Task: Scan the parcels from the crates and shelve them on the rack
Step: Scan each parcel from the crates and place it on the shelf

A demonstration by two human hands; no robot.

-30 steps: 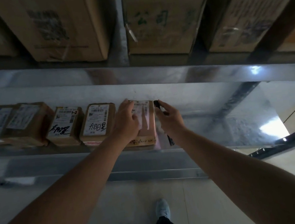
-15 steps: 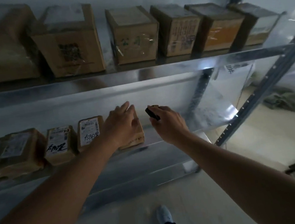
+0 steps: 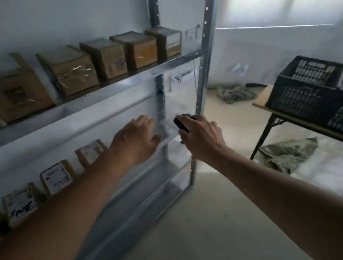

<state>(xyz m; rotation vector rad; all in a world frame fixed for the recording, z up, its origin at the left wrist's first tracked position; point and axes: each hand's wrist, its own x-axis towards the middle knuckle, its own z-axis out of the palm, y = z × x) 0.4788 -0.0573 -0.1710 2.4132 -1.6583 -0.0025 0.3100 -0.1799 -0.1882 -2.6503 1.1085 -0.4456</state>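
left hand (image 3: 137, 141) spread, right hand (image 3: 202, 136) gripping scanner (image 3: 180, 124).

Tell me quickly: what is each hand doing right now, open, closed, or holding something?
Left hand: open, fingers spread, holding nothing.
Right hand: gripping a small black handheld scanner.

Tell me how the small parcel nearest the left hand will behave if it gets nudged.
The parcel stands on edge, leaning back on the shelf, so it would probably tip rather than slide. It looks like stiff cardboard, likely light. The left hand is clear of it.
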